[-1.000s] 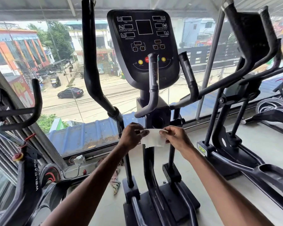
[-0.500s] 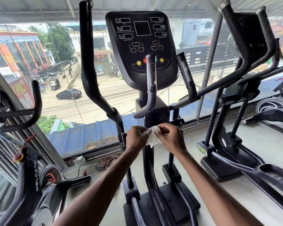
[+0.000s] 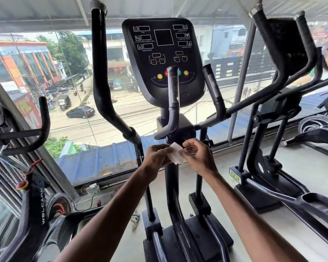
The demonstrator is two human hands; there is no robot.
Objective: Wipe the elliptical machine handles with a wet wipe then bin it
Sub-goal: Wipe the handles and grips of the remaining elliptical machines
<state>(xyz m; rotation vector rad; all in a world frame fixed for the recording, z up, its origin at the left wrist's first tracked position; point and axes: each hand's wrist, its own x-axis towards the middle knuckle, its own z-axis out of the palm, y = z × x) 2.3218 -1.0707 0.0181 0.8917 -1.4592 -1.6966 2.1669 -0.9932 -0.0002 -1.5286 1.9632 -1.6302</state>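
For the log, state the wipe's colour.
The wipe is plain white; clearest in the head view.

Edges of wet wipe (image 3: 175,154) behind left hand (image 3: 156,156), right hand (image 3: 199,157); console (image 3: 163,57) labels illegibly small.

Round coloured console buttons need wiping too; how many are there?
4, in a row low on the console: left yellow button, red button and green button half behind the middle handle, right yellow button. The handle may hide more.

An upper-floor gym: elliptical machine (image 3: 175,127) with console (image 3: 163,59) at 12 o'clock, second elliptical (image 3: 269,167) at 2, spin bike (image 3: 34,214) at 8, street (image 3: 125,114) below the window.
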